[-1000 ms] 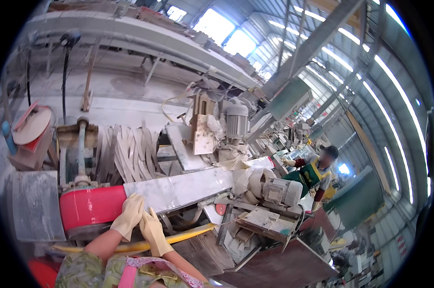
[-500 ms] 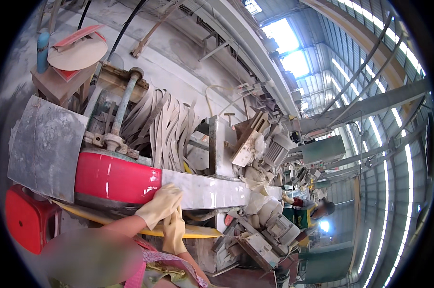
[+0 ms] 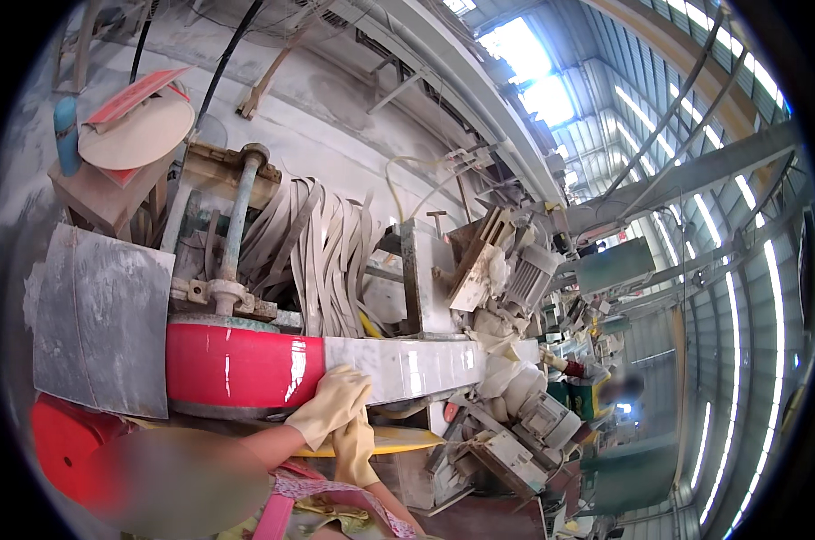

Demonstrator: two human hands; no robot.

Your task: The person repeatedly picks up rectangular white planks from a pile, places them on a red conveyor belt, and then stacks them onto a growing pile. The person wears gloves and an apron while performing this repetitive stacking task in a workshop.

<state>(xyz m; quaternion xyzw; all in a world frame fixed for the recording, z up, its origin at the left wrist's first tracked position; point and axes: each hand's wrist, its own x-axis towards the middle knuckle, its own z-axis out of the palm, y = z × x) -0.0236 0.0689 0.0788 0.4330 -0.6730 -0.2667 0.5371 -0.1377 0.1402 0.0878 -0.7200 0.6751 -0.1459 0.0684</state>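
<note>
My left hand (image 3: pixel 334 407), in a cream rubber glove, is closed with bent fingers. It rests against the front edge of a long belt-like surface, where a glossy red section (image 3: pixel 244 367) meets a pale grey-white section (image 3: pixel 403 367). Just below it, touching it, my right hand (image 3: pixel 353 448) wears the same kind of glove and is closed too. Whatever the fingers hold, if anything, is hidden by the gloves. A yellow curved strip (image 3: pixel 406 441) runs behind the gloves, below the belt edge.
A grey sheet (image 3: pixel 101 319) and a red stool (image 3: pixel 65 450) are at left. Beyond the belt hang several long pale strips (image 3: pixel 313 256) beside a rusty roller frame (image 3: pixel 236 216). Motors (image 3: pixel 552 418) crowd the right. Another person (image 3: pixel 592 391) works farther off.
The whole view has shifted, so the scene sits farther right and lower. Both gloves stay together by the same meeting line of red and grey, with little visible change in grip.
</note>
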